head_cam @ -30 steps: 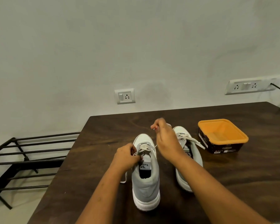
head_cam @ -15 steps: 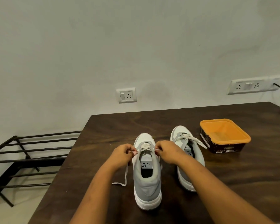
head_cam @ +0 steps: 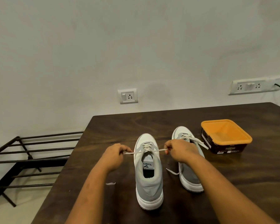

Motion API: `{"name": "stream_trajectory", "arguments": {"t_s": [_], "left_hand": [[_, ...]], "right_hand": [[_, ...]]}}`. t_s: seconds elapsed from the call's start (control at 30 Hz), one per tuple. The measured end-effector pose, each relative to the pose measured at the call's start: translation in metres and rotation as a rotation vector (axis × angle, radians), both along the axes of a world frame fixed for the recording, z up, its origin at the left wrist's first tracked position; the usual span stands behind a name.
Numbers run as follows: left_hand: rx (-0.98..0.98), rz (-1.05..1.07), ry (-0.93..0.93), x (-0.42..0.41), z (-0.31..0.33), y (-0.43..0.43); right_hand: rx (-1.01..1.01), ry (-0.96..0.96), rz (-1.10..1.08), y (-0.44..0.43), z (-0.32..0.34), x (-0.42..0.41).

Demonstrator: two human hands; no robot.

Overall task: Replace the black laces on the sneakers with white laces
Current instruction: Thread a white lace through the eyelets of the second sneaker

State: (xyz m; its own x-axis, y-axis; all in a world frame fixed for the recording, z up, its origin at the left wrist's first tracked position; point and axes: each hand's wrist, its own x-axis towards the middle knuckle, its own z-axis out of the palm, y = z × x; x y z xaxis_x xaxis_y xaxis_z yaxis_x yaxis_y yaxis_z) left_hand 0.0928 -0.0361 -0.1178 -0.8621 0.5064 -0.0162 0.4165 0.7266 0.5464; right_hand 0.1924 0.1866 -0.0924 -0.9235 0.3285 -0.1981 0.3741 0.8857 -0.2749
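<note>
Between left hand (head_cam: pixel 114 156) and right hand (head_cam: pixel 181 150) — taut white lace (head_cam: pixel 160 150)

A grey-and-white low-top sneaker (head_cam: pixel 148 180) stands toe away, its flat white lace (head_cam: pixel 160 149) stretched taut sideways. Its laced twin sneaker (head_cam: pixel 190 177) stands just beside.

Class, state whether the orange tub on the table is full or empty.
Empty: the orange tub shows only its bare orange inside.

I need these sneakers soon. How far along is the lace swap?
Done: near sneaker and far sneaker both carry white laces; no black lace shows. In hand: left hand and right hand hold the near sneaker's lace ends stretched sideways. Remaining: knotting it; the far sneaker's lace trails loose.
</note>
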Motion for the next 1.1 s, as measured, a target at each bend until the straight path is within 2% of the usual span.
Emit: {"name": "stream_trajectory", "arguments": {"t_s": [0.2, 0.37, 0.43, 0.53, 0.6, 0.7, 0.8, 0.87, 1.0, 1.1], "left_hand": [[0.016, 0.039, 0.004, 0.000, -0.001, -0.003], [0.134, 0.093, 0.111, 0.002, 0.011, -0.001], [0.241, 0.080, 0.133, 0.005, 0.018, 0.006], [0.491, 0.059, 0.067, 0.013, 0.026, 0.024], [0.551, 0.038, 0.036, 0.017, 0.028, 0.037], [0.472, -0.013, 0.034, 0.019, 0.027, 0.055], [0.400, -0.028, 0.024, 0.021, 0.023, 0.070], [0.419, 0.007, -0.013, 0.021, 0.021, 0.075], [0.528, 0.103, -0.104, 0.019, 0.021, 0.080], [0.563, 0.078, -0.168, 0.020, 0.024, 0.081]], "right_hand": [[0.001, -0.008, -0.023, -0.001, -0.001, 0.003], [0.225, 0.213, 0.073, -0.005, 0.003, 0.007], [0.297, 0.307, 0.105, -0.011, 0.008, 0.005], [0.310, 0.387, 0.116, -0.021, 0.012, -0.002], [0.299, 0.436, 0.101, -0.027, 0.012, -0.006], [0.224, 0.499, 0.125, -0.031, 0.008, -0.012], [-0.012, 0.592, 0.199, -0.030, 0.005, -0.017], [-0.170, 0.653, 0.278, -0.030, 0.007, -0.020], [-0.284, 0.638, 0.339, -0.028, 0.009, -0.021], [-0.338, 0.622, 0.330, -0.025, 0.005, -0.023]]}}
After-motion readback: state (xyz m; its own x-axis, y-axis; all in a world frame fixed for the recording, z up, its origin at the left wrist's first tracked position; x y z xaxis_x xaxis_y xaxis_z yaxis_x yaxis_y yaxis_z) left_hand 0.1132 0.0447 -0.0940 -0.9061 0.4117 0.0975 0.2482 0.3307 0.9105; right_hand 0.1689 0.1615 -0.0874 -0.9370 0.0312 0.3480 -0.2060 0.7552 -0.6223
